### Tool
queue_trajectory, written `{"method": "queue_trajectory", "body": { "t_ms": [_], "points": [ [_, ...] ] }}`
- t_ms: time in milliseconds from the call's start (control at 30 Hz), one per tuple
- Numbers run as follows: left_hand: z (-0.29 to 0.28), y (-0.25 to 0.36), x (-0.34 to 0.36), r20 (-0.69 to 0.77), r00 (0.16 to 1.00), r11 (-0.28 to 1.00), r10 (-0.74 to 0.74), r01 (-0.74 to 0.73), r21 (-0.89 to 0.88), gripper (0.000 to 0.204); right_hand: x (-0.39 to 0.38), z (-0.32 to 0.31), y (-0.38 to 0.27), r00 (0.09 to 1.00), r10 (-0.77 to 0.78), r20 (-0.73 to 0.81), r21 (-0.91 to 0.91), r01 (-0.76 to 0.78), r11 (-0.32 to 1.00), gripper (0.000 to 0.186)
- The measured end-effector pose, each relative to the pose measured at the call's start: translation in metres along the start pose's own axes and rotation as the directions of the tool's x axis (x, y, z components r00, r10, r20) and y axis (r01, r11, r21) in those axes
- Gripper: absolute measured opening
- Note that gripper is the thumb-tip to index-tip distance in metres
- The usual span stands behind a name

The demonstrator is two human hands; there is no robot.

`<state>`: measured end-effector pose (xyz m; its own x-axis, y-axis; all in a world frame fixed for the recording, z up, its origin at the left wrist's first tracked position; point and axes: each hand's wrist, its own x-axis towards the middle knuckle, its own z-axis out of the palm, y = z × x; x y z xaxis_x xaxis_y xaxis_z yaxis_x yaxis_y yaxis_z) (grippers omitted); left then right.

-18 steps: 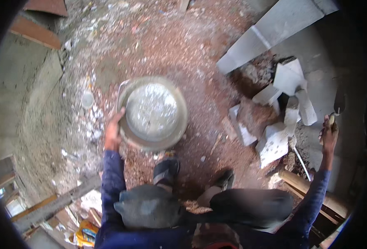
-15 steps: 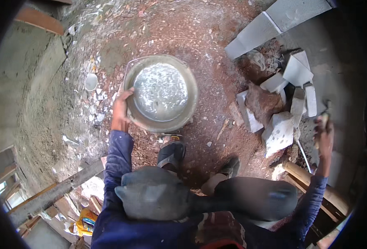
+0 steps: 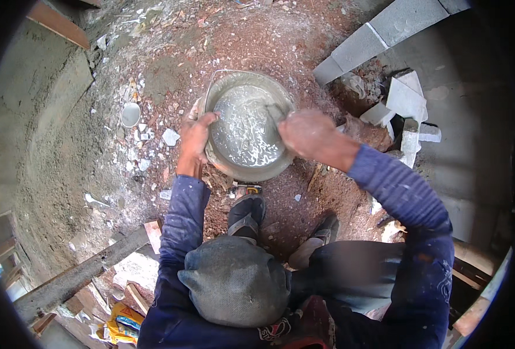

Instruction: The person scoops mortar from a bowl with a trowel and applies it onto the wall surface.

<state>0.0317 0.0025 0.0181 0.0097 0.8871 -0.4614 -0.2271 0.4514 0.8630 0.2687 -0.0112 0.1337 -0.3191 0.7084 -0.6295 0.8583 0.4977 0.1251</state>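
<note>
A wide grey bucket holds wet, pale grey slurry, with its wire handle raised at the far side. My left hand grips the bucket's left rim, thumb over the edge and fingers round the outside. My right hand is closed on a trowel, whose blade dips into the slurry at the right of the bucket; most of its handle is hidden by my fingers. My left shoe is just below the bucket, beside a small yellow and black object.
Broken pale blocks lie on the right, below a row of long grey blocks. A small white cup sits among rubble on the left. A beam crosses the lower left near a yellow bag. Boards lie top left.
My right hand has swung in from the far right with the trowel and now has it inside the bucket. My left hand and the bucket appear further right in the view.
</note>
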Motion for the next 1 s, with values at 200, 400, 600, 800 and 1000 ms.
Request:
{"method": "queue_trajectory", "body": {
  "t_ms": [200,400,600,800,1000],
  "points": [
    [0.000,0.000,-0.015,-0.085,0.996,0.999,0.031,-0.032,-0.008,0.049,0.003,0.064,0.003,0.983,-0.176,-0.056,0.426,0.183,0.886,0.027],
    [-0.023,-0.019,-0.001,-0.073,0.997,0.997,0.026,-0.032,-0.076,0.063,-0.016,0.066,-0.008,0.960,0.053,-0.275,0.475,0.088,0.875,0.037],
    [-0.038,-0.024,0.013,-0.101,0.993,0.997,-0.061,0.056,-0.054,0.061,-0.012,0.070,-0.016,0.915,0.143,-0.378,0.557,0.101,0.824,0.040],
    [-0.025,-0.049,0.011,-0.271,0.961,0.935,0.049,0.051,0.352,0.070,-0.001,0.068,-0.025,0.899,0.137,-0.417,0.609,0.164,0.776,0.042],
    [-0.046,-0.010,0.010,-0.240,0.971,0.981,0.006,0.041,0.188,0.072,0.006,0.063,-0.029,0.896,0.103,-0.432,0.682,0.251,0.687,0.048]
  ]
}}
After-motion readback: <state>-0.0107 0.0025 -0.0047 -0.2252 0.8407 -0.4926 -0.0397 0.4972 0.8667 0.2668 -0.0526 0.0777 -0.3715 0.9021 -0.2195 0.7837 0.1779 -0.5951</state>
